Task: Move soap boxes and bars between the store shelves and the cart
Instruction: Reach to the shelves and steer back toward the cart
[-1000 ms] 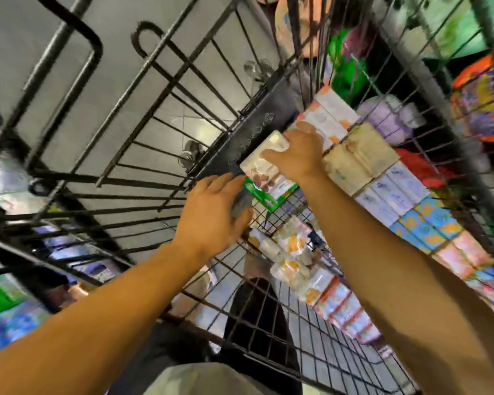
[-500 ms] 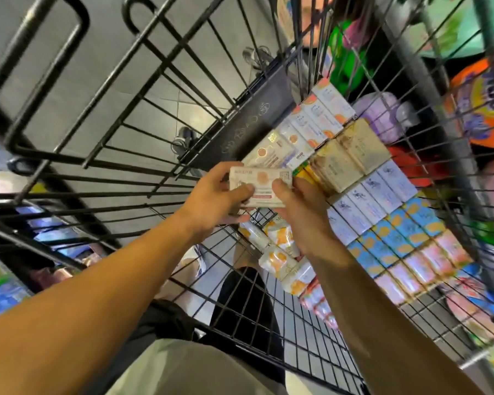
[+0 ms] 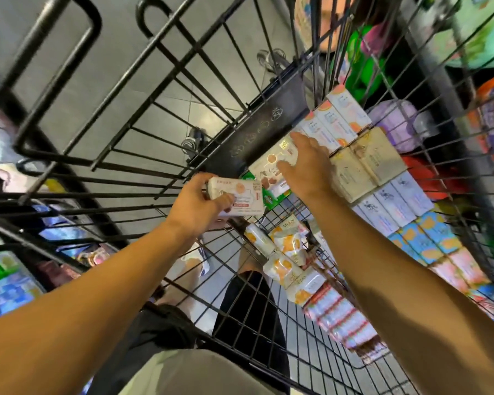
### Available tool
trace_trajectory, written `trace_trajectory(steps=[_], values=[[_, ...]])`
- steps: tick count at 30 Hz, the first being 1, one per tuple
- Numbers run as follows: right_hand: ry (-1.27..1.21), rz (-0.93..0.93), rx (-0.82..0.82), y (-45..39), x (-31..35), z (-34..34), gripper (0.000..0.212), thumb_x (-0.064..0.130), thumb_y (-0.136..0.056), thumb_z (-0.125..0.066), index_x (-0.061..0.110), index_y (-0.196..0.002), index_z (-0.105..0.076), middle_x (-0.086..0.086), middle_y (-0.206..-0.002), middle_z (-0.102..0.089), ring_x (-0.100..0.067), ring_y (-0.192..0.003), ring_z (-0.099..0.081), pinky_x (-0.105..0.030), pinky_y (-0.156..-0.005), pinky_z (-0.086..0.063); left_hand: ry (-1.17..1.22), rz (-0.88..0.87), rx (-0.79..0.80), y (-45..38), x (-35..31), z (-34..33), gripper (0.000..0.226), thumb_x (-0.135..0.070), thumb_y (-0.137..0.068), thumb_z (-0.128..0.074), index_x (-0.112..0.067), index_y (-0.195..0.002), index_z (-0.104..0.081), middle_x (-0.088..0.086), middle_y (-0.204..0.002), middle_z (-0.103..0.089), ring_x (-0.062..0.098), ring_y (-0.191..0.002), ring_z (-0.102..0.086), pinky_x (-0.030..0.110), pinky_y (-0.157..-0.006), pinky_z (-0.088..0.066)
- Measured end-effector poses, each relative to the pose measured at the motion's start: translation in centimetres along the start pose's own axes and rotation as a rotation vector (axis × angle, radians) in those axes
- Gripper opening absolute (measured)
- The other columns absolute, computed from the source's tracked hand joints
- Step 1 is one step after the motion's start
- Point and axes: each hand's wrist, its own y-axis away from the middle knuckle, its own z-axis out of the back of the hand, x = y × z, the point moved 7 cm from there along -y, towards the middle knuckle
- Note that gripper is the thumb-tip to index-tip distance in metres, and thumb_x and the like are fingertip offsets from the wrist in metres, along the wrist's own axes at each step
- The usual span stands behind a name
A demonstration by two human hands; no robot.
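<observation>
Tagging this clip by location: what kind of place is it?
Most likely a shop aisle. A black wire cart holds neat rows of soap boxes, packaged goods show beyond it, and the left hand holds one soap box.

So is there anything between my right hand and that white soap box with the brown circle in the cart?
Nothing visible: the right hand is already over the white soap box with the brown circle, fingers spread on its top.
</observation>
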Motion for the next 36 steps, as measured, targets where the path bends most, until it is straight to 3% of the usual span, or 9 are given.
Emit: trace_trajectory(steps=[7,12,14,17,20,24,29,36], values=[[-0.110,-0.074,-0.085,0.4,-1.5,0.2,0.042,0.020,-0.086,-0.072,0.019,-0.127,-0.062,-0.005,-0.119,-0.063,-0.025,-0.113,-0.055,-0.032,-0.085,-0.043,-0.107,-0.014,0.079,0.3,0.2,-0.5,0.034,-0.010,-0.090,-0.069,-0.020,-0.118,-0.055,0.007,-0.105,-0.070,0.021,-0.093,-0.070,0.029,-0.064,-0.059],[-0.341,-0.210,-0.221,2.0,-4.3,1.2,0.044,0.020,-0.085,-0.074,0.015,-0.126,-0.060,-0.004,-0.120,-0.065,-0.023,-0.107,-0.062,-0.029,-0.078,-0.048,-0.117,-0.016,0.069,0.2,-0.1,-0.7,0.033,-0.009,-0.089,-0.069,-0.016,-0.117,-0.054,0.009,-0.106,-0.069,0.024,-0.093,-0.071,0.045,-0.075,-0.061],[-0.333,-0.175,-0.196,2.4,-4.6,1.3,0.064,0.026,-0.082,-0.076,0.016,-0.139,-0.048,-0.007,-0.134,-0.055,-0.027,-0.117,-0.057,-0.036,-0.090,-0.051,-0.106,-0.013,0.073,0.1,-0.1,-0.8,0.034,-0.010,-0.089,-0.070,-0.018,-0.118,-0.054,0.009,-0.106,-0.069,0.024,-0.093,-0.071,0.046,-0.076,-0.061],[-0.008,0.018,-0.080,2.5,-3.4,1.1,0.095,0.037,-0.073,-0.082,0.028,-0.152,-0.029,-0.002,-0.155,-0.029,-0.030,-0.138,-0.028,-0.050,-0.115,-0.028,-0.109,-0.010,0.071,-0.1,-0.1,-0.8,0.039,-0.012,-0.088,-0.071,-0.019,-0.122,-0.053,0.009,-0.109,-0.069,0.025,-0.094,-0.071,0.046,-0.075,-0.061],[0.253,0.175,-0.026,2.6,-2.4,0.4,0.095,0.029,-0.074,-0.082,0.028,-0.153,-0.029,0.000,-0.158,-0.026,-0.030,-0.141,-0.019,-0.050,-0.117,-0.018,-0.100,-0.016,0.068,-0.1,-0.2,-0.8,0.039,-0.011,-0.088,-0.071,-0.018,-0.122,-0.052,0.010,-0.112,-0.067,0.027,-0.095,-0.071,0.045,-0.075,-0.061],[0.326,0.200,-0.086,2.5,-1.8,0.5,0.079,0.025,-0.078,-0.080,0.023,-0.145,-0.040,-0.004,-0.142,-0.044,-0.027,-0.129,-0.032,-0.041,-0.112,-0.022,-0.110,-0.049,0.033,0.4,-0.6,-0.6,0.038,-0.012,-0.089,-0.071,-0.018,-0.121,-0.053,0.010,-0.114,-0.066,0.026,-0.094,-0.071,0.044,-0.072,-0.062],[0.312,0.084,-0.078,5.1,-1.2,1.1,0.071,0.034,-0.075,-0.082,0.015,-0.136,-0.050,-0.015,-0.132,-0.049,-0.034,-0.123,-0.044,-0.042,-0.107,-0.034,-0.185,-0.159,0.023,2.9,-2.5,-0.5,0.039,-0.012,-0.088,-0.071,-0.016,-0.122,-0.052,0.008,-0.108,-0.066,0.020,-0.085,-0.072,0.039,-0.065,-0.062],[0.083,-0.039,-0.103,12.7,-0.7,2.9,0.073,0.039,-0.076,-0.079,0.019,-0.139,-0.049,-0.012,-0.140,-0.042,-0.033,-0.123,-0.047,-0.044,-0.095,-0.050,-0.412,-0.387,0.028,8.3,-4.8,1.1,0.042,-0.021,-0.085,-0.075,-0.021,-0.120,-0.054,0.000,-0.098,-0.067,0.020,-0.085,-0.069,0.042,-0.075,-0.061]])
